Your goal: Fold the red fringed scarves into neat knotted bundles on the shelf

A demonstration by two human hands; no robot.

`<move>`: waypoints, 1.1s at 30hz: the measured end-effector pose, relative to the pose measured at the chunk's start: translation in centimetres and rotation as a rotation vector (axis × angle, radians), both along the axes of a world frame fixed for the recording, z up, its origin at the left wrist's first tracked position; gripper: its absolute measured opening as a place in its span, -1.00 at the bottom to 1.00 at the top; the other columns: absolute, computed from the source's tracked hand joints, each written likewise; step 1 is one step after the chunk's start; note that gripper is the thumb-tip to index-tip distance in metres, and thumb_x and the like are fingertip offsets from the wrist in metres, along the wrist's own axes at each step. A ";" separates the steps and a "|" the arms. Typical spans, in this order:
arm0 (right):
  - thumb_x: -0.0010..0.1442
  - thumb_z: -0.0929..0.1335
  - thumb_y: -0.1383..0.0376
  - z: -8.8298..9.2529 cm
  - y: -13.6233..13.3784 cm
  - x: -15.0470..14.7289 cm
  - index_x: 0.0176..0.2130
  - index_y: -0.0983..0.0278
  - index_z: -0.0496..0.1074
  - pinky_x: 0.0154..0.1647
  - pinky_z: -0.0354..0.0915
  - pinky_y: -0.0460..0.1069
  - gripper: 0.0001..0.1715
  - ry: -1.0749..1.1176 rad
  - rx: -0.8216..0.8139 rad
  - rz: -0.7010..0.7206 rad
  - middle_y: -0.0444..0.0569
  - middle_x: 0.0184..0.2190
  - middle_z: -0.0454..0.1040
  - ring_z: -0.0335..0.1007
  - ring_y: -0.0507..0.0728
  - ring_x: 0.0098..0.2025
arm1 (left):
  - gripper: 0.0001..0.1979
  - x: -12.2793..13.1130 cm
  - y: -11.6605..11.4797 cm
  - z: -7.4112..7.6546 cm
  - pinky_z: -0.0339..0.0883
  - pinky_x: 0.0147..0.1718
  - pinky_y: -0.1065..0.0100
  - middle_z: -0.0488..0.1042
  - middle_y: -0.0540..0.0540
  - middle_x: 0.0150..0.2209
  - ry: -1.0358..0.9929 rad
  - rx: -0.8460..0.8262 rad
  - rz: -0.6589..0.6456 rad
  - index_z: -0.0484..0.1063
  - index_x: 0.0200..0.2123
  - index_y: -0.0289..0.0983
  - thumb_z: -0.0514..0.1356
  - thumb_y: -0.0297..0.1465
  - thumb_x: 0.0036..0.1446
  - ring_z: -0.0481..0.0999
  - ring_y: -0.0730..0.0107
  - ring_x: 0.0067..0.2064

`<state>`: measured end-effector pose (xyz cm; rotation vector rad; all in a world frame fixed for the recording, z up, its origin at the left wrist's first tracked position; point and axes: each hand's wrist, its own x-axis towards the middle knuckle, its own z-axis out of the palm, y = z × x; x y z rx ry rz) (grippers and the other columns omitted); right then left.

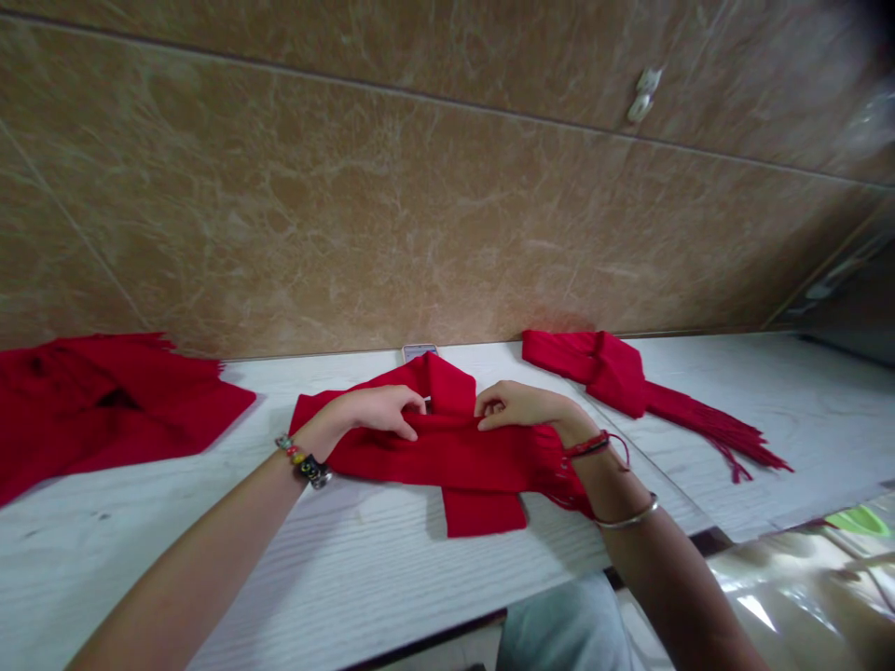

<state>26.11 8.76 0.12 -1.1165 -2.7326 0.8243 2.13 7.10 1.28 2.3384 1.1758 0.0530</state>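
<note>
A red scarf (447,457) lies folded in front of me on the white table. One strip of it runs crosswise, over a second strip that loops up behind and sticks out below. My left hand (381,410) grips the upper edge of the crosswise strip, thumb on the near side. A little to its right, my right hand (521,405) has curled fingers pinching the same edge. The fringed end of this scarf spreads under my right wrist.
On the right lies another red scarf (615,373), knotted, its fringe trailing toward me. A spread red scarf (104,419) is at the left. A phone (419,351) rests against the tiled wall (350,214). The white table (314,568) has a seam on the right.
</note>
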 end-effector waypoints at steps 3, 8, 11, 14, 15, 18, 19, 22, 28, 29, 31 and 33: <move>0.03 0.30 0.25 -0.1 0.1 0.2 -0.33 0.33 0.46 -0.41 0.17 -0.10 -0.76 -0.038 -0.010 0.020 -0.09 -0.46 0.44 0.26 0.02 -0.44 | -0.87 -1.1 0.3 -0.2 0.12 -0.49 0.47 0.39 0.03 -0.50 0.034 -0.006 0.071 0.42 -0.50 -0.25 0.17 -0.32 -0.16 0.34 0.41 -0.45; 0.02 0.32 0.23 -0.6 0.1 0.5 -0.27 0.34 0.43 -0.39 0.17 -0.09 -0.73 -0.131 -0.013 0.064 -0.08 -0.44 0.41 0.24 0.03 -0.43 | -0.74 -2.7 -0.4 -0.8 0.19 -0.32 0.42 0.46 -0.01 -0.29 0.048 -0.001 0.115 0.43 -0.33 -0.20 0.21 -0.36 -0.21 0.39 0.29 -0.27; -0.03 0.35 0.25 -0.8 0.0 0.5 -0.32 0.32 0.42 -0.41 0.16 -0.09 -0.76 -0.162 0.011 0.029 -0.12 -0.48 0.37 0.21 0.02 -0.45 | -0.54 -2.3 -1.7 -1.1 0.15 -0.13 0.29 0.42 -0.07 -0.14 0.084 0.096 0.147 0.39 -0.16 -0.15 0.23 -0.43 -0.27 0.35 0.16 -0.11; -0.06 0.37 0.26 -1.0 -0.1 0.3 -0.36 0.32 0.40 -0.46 0.13 -0.10 -0.79 -0.177 0.018 0.009 -0.15 -0.53 0.32 0.17 0.01 -0.49 | -0.40 -1.1 -3.1 -1.1 -0.02 0.01 0.11 0.33 -0.13 -0.02 0.155 0.212 0.186 0.28 0.00 -0.11 0.21 -0.47 -0.22 0.24 0.06 0.02; -0.06 0.37 0.26 -1.0 -0.1 0.3 -0.36 0.32 0.40 -0.47 0.12 -0.11 -0.80 -0.179 0.016 0.007 -0.16 -0.54 0.31 0.16 0.00 -0.50 | -0.39 -0.6 -3.4 -1.0 -0.06 0.03 0.08 0.29 -0.15 0.01 0.169 0.238 0.194 0.24 0.04 -0.11 0.19 -0.46 -0.18 0.21 0.05 0.05; -0.06 0.37 0.27 -1.1 -0.1 0.3 -0.37 0.32 0.39 -0.47 0.11 -0.11 -0.80 -0.171 0.007 0.000 -0.17 -0.55 0.29 0.15 0.00 -0.50 | -0.48 0.5 -4.3 -0.4 -0.05 0.03 0.06 0.21 -0.18 0.04 0.188 0.285 0.189 0.21 0.07 -0.12 0.14 -0.36 -0.03 0.17 0.05 0.07; -0.07 0.37 0.27 -1.0 -0.1 0.3 -0.36 0.32 0.38 -0.46 0.11 -0.11 -0.80 -0.169 0.005 -0.002 -0.17 -0.54 0.29 0.15 0.00 -0.49 | -0.53 0.7 -4.5 -0.3 -0.03 0.02 0.08 0.21 -0.18 0.03 0.187 0.296 0.176 0.23 0.05 -0.13 0.12 -0.32 0.01 0.18 0.06 0.06; -0.07 0.37 0.28 -0.9 -0.2 0.2 -0.37 0.32 0.38 -0.46 0.11 -0.10 -0.80 -0.174 0.008 -0.008 -0.16 -0.53 0.30 0.15 0.00 -0.49 | -0.60 1.0 -4.6 -0.3 0.02 0.01 0.10 0.21 -0.18 0.03 0.190 0.311 0.120 0.28 0.00 -0.14 0.08 -0.26 0.06 0.18 0.08 0.05; -0.06 0.37 0.30 -0.2 -0.4 -0.3 -0.40 0.32 0.37 -0.47 0.07 -0.11 -0.84 -0.187 -0.012 -0.015 -0.18 -0.55 0.27 0.11 -0.01 -0.51 | -0.58 0.1 -3.5 -1.2 -0.04 0.05 0.08 0.19 -0.18 0.11 0.216 0.252 0.048 0.23 0.04 -0.14 0.06 -0.27 0.08 0.11 0.11 0.13; -0.05 0.37 0.30 -0.1 -0.4 -0.3 -0.40 0.32 0.36 -0.47 0.07 -0.11 -0.85 -0.188 -0.021 -0.012 -0.19 -0.56 0.25 0.10 -0.02 -0.51 | -0.58 -0.1 -3.2 -1.2 -0.05 0.05 0.08 0.19 -0.18 0.11 0.214 0.245 0.040 0.22 0.04 -0.14 0.06 -0.27 0.08 0.11 0.12 0.14; -0.05 0.36 0.31 0.1 -0.3 -0.4 -0.41 0.32 0.36 -0.48 0.06 -0.11 -0.87 -0.187 -0.037 -0.007 -0.20 -0.58 0.24 0.09 -0.02 -0.52 | -0.59 -0.3 -2.9 -1.1 -0.05 0.05 0.08 0.20 -0.16 0.12 0.206 0.229 0.028 0.22 0.04 -0.15 0.05 -0.27 0.09 0.12 0.13 0.14; -0.05 0.36 0.31 0.0 -0.2 -0.4 -0.41 0.32 0.36 -0.49 0.06 -0.11 -0.87 -0.187 -0.056 -0.011 -0.20 -0.58 0.23 0.10 -0.02 -0.53 | -0.60 -0.5 -2.7 -0.9 -0.06 0.06 0.08 0.22 -0.15 0.11 0.198 0.213 0.020 0.22 0.04 -0.15 0.05 -0.28 0.10 0.14 0.15 0.13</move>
